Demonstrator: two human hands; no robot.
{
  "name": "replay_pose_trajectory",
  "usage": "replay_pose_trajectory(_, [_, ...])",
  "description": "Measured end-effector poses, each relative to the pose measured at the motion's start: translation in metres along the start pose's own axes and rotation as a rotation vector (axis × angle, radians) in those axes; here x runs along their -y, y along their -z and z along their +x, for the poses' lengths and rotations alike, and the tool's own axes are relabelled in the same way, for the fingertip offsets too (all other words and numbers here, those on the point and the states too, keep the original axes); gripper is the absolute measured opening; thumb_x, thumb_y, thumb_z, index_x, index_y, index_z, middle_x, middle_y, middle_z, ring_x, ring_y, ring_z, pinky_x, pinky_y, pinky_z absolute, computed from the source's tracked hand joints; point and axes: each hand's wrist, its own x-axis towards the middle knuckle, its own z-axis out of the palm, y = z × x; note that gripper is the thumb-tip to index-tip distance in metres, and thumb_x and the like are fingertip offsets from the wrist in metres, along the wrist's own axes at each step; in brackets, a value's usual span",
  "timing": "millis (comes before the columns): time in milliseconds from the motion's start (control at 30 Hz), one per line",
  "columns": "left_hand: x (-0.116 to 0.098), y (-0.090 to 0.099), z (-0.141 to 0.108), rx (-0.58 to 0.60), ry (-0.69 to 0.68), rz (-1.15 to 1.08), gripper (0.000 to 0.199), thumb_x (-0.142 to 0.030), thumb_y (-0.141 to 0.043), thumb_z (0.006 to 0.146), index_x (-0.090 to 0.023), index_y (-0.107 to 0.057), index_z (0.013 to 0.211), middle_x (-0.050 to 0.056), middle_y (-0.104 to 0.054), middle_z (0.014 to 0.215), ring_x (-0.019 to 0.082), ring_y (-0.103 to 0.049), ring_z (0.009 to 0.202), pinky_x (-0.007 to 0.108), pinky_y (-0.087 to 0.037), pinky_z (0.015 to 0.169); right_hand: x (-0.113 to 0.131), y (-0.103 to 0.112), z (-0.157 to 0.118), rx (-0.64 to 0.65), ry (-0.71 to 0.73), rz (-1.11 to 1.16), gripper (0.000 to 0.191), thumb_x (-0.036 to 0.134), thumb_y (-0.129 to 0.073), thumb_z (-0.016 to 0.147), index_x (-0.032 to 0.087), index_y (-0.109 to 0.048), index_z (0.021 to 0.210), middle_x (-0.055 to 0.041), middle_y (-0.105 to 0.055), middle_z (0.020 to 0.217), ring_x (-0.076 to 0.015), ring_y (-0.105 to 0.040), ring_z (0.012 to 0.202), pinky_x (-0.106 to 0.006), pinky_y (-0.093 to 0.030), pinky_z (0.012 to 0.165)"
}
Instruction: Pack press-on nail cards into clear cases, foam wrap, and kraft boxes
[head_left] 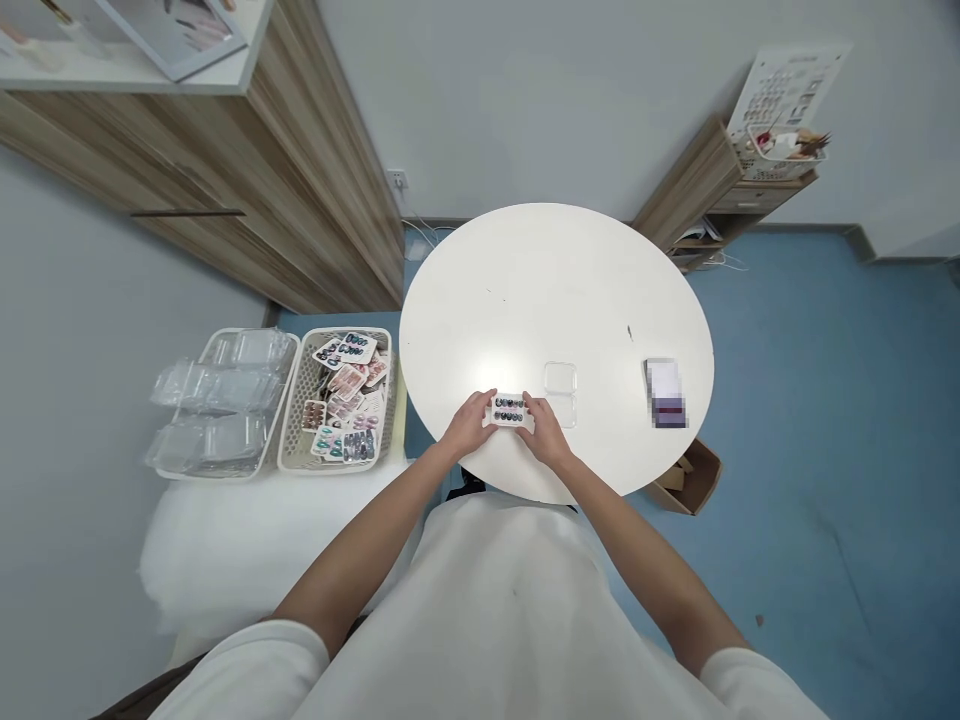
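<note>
White oval table (555,290), hands (469,424) (546,432) half-curled, gripping nail card (509,409) at both ends

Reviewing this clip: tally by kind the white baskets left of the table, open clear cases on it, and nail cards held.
White baskets: 2
Open clear case: 1
Nail card: 1
Total: 4

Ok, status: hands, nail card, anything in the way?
Left hand and right hand gripping the nail card, one at each end. Two rows of nails showing. Clear open case on white table, close by right hand.
</note>
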Motion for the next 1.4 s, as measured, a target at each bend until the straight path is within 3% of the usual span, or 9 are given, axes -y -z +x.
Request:
replay_pose_trajectory(233, [-0.044, -0.050, 0.018, 0.077, -0.048, 0.094, 0.060, -0.022, -0.060, 0.068, -0.022, -0.038, 0.123, 0.007, -0.047, 0.103, 0.020, -0.050, 0.088, 0.034, -0.045, 0.075, -0.058, 0.047, -0.034, -0.024, 0.038, -0.087, 0.061, 0.026, -0.054, 0.075, 0.025, -0.029, 0.131, -0.0083, -0.045, 0.110, -0.0243, -0.043, 0.104, -0.042, -0.043, 0.086])
replay_pose_trajectory(500, [-0.061, -0.079, 0.038, 0.089, 0.004, 0.285, 0.060, -0.027, -0.064, 0.064, -0.023, -0.042, 0.120, 0.009, -0.044, 0.109, 0.025, -0.046, 0.096, 0.041, -0.042, 0.080, -0.097, 0.070, -0.027, 0.037, 0.094, -0.180, 0.060, 0.030, -0.058, 0.071, 0.022, -0.036, 0.126, -0.0109, -0.043, 0.117, -0.0273, -0.040, 0.110, -0.044, -0.041, 0.088])
replay_pose_trajectory(867, [-0.053, -0.090, 0.053, 0.114, 0.091, 0.232, 0.064, -0.018, -0.062, 0.066, -0.024, -0.037, 0.124, 0.008, -0.042, 0.115, 0.025, -0.044, 0.104, 0.038, -0.044, 0.083, -0.102, 0.073, -0.006, 0.119, 0.088, -0.258, 0.059, 0.029, -0.058, 0.072, 0.019, -0.035, 0.126, -0.0104, -0.048, 0.115, -0.0266, -0.044, 0.102, -0.040, -0.044, 0.080])
replay_pose_trajectory(1400, [-0.049, -0.094, 0.054, 0.139, 0.088, 0.218, 0.066, -0.017, -0.060, 0.069, -0.025, -0.031, 0.128, 0.007, -0.042, 0.114, 0.024, -0.045, 0.104, 0.039, -0.043, 0.084, -0.098, 0.073, -0.004, 0.184, 0.027, -0.332, 0.060, 0.028, -0.053, 0.076, 0.021, -0.029, 0.131, -0.0121, -0.046, 0.120, -0.0261, -0.052, 0.093, -0.038, -0.043, 0.072])
